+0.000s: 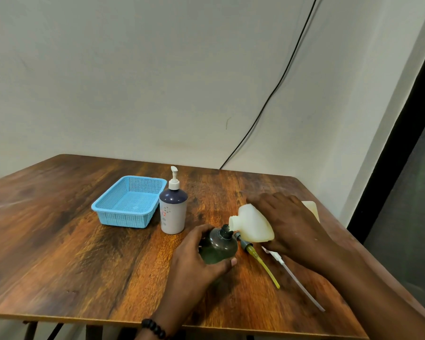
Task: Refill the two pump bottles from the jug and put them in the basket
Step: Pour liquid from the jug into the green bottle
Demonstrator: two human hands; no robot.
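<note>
Left hand [196,256] gripped the dark green bottle [219,246] upright near the table's [84,266] front edge while the right hand [287,222] clasped the tilted jug [253,227], mouth at the bottle's open neck. Its pump [258,258] lay alongside. White pump bottle [173,209] stood capped by the empty blue basket [130,202]; refill status unclear, nothing basketed.

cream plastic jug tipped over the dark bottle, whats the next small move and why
Probably tip the cream plastic jug slightly further while the left hand steadies the dark green translucent bottle: its spout sits at the open neck, and both pumps lie on the wooden table.
</note>
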